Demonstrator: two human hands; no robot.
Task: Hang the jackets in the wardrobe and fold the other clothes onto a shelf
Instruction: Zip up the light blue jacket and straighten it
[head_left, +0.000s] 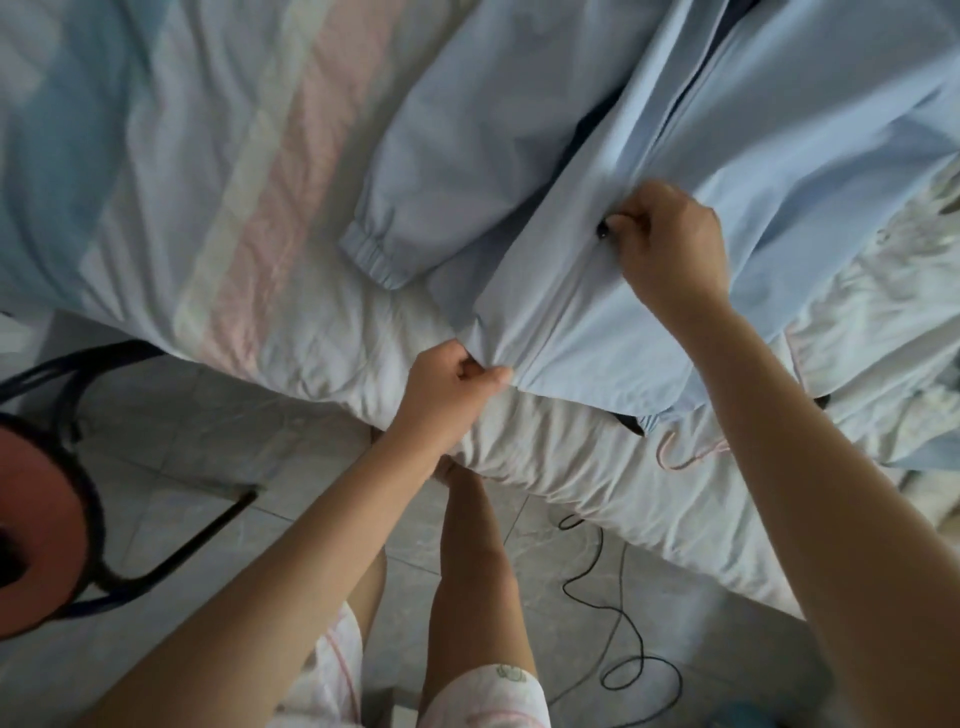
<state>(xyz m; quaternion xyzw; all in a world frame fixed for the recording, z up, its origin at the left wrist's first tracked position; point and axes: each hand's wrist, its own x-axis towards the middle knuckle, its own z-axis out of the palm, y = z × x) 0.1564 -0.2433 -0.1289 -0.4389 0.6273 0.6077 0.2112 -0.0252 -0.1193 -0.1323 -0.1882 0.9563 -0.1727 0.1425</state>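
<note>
light blue jacket (649, 104) lies on the bed (208, 182), spread toward 1 o'clock from the person, hem (597, 384) at the near edge. its long axis is the zip line, running 7 to 1 o'clock. left grip (447, 395) is clenched on the hem at the zip's bottom end. right grip (670, 244) pinches the dark zip pull (604, 228), at 1 o'clock from the left grip. front gapes above the pull, dark lining showing. likely zipping up before hanging. next pull should run along the axis toward 1 o'clock, with the left grip anchoring. sleeve cuff (371, 254) sits at 9 o'clock of the pull, off the track.
</note>
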